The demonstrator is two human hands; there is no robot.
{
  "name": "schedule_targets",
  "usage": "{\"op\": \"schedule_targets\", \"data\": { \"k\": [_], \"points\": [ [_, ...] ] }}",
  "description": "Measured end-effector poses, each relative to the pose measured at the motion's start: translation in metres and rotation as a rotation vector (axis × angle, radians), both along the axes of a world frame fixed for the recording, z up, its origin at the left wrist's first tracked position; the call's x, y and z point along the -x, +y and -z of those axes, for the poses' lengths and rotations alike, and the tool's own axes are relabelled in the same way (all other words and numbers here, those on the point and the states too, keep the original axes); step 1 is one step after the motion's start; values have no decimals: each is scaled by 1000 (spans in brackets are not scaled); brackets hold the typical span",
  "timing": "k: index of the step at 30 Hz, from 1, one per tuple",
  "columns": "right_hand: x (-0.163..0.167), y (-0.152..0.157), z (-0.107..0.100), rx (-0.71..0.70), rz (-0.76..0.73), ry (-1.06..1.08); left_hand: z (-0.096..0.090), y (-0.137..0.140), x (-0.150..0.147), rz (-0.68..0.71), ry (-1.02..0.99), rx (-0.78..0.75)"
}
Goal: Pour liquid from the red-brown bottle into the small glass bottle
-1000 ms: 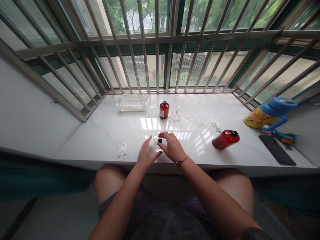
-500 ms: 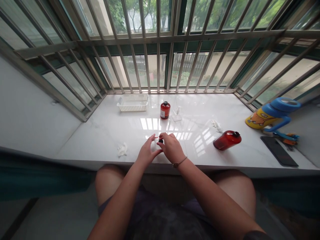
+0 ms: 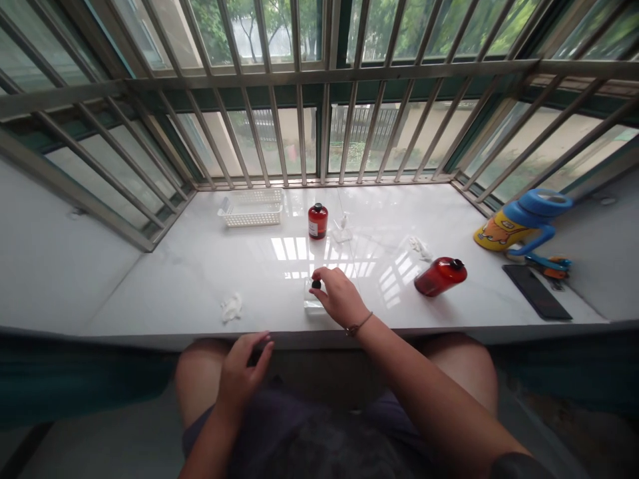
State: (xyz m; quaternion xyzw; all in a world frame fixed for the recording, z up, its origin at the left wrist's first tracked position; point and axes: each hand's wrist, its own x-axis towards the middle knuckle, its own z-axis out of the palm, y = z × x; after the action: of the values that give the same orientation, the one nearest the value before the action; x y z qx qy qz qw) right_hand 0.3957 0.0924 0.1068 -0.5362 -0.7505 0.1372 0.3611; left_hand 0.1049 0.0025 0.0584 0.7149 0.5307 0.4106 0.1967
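A small clear bottle (image 3: 313, 306) stands near the front edge of the white ledge. Thumb and fingers of my right hand (image 3: 340, 298) pinch the black cap (image 3: 316, 285) at its top. Whether the cap is still seated on the neck is hard to make out. My left hand (image 3: 243, 369) is off the bottle, over my lap just in front of the ledge, thumb and fingers apart and holding nothing. Beyond the clear bottle stands a red-brown bottle (image 3: 317, 225) with a black cap and pale label. Beside it is a clear pump bottle (image 3: 343, 229).
A larger red bottle (image 3: 439, 278) is at the right, near crumpled white tissue (image 3: 420, 249). Another tissue (image 3: 231, 308) lies left. A white basket (image 3: 252, 208) is at the back. Far right are a blue-yellow tumbler (image 3: 519, 223) and a black phone (image 3: 536, 291). Metal bars rise behind.
My left hand has let go of the clear bottle and drawn back left, below the ledge's edge. The right hand stays at the black cap. The view has shifted slightly right.
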Motion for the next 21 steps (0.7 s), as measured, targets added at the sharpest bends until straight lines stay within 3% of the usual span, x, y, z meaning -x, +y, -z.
{"op": "schedule_targets", "data": {
  "k": [3, 5, 8, 10, 12, 14, 18, 21],
  "points": [
    [-24, 10, -4, -7, 61, -14, 18, -31, 30, -254, -219, 217],
    [-46, 21, -6, -13, 125, -31, 32, -48, 35, -344, -597, 418],
    [-84, 41, -9, -16, 231, -69, 49, -70, 18, -313, -1147, 695],
    [-108, 55, -9, -9, 297, -95, 56, -80, -3, -214, -1279, 881],
    [-129, 68, -8, 4, 360, -116, 61, -83, -25, -63, -1261, 1036],
    [-145, 80, -5, 18, 424, -127, 68, -78, -42, 85, -1122, 1119],
    [-165, 101, 0, 38, 535, -130, 89, -56, -65, 345, -668, 1107],
    [-171, 112, 1, 33, 570, -130, 104, -41, -78, 434, -528, 1130]
  ]
}}
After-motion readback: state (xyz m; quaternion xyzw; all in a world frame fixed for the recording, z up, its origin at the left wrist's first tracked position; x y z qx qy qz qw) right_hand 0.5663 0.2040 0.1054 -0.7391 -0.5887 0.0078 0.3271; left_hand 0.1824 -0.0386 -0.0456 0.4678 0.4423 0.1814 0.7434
